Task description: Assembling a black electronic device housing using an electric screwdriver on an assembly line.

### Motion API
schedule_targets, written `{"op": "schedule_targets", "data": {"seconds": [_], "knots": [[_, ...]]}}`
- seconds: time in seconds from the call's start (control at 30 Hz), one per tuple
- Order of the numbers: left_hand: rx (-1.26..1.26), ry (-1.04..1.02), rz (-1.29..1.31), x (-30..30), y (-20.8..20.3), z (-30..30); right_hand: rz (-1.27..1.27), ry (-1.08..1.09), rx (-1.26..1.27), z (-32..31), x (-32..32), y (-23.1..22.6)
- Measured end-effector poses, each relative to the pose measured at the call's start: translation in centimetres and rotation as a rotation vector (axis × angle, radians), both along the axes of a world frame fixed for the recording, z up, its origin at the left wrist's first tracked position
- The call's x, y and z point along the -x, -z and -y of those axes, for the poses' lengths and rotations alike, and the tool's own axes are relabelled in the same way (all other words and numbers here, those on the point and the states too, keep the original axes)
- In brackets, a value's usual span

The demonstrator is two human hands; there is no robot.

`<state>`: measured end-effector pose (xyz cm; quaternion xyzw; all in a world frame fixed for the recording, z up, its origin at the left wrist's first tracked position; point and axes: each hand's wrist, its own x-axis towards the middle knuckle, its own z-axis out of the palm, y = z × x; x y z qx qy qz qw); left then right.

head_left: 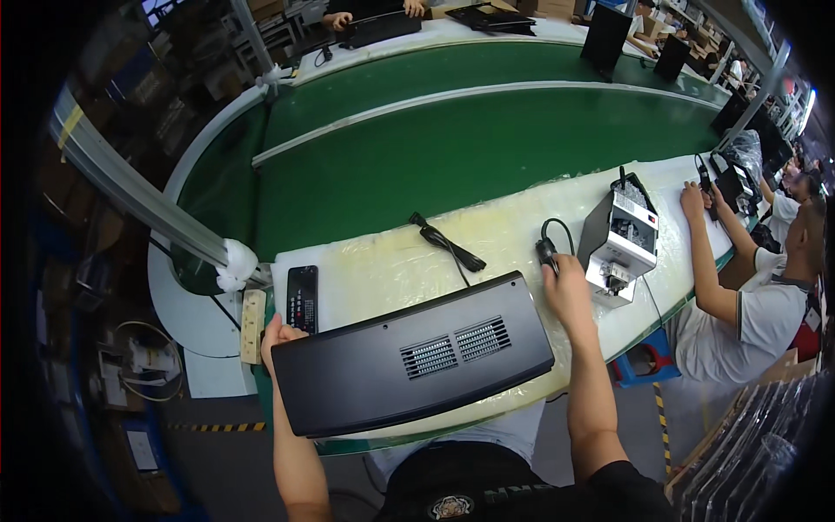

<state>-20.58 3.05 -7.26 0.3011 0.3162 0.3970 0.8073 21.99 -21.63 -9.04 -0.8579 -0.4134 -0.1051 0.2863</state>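
Observation:
A long black casing [348,383] with two slotted vents lies tilted across the near edge of the worktable. My left hand [283,334] grips its upper left corner, thumb on top, with part of the fingers hidden. Beyond the casing's right end, my right hand [567,291] is closed round a black cable plug [546,250], whose cord loops up toward a white-and-metal box unit [619,244]. A bundled black power cord [457,248] rests behind the casing, one end running down to it. Near my left hand lies a flat black slab [302,300] with small pale marks.
A cream power strip [252,326] sits at the table's left end, below a metal post [148,187]. Past the table runs a green conveyor [487,139] with a pale rail. At right, a seated co-worker [739,304] handles a black device, near a blue stool [648,365].

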Motion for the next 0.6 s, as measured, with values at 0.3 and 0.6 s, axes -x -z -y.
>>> {"op": "schedule_targets", "data": {"seconds": [0.3,0.6], "knots": [[-0.1,0.041,-0.184,0.0,-1.1,-0.6,0.182,0.219,0.343,-3.5,-1.1,4.1],[-0.523,0.157,-0.793,0.5,-7.1,-2.9,-0.009,0.104,-0.232,6.6,1.7,-6.7]]}}
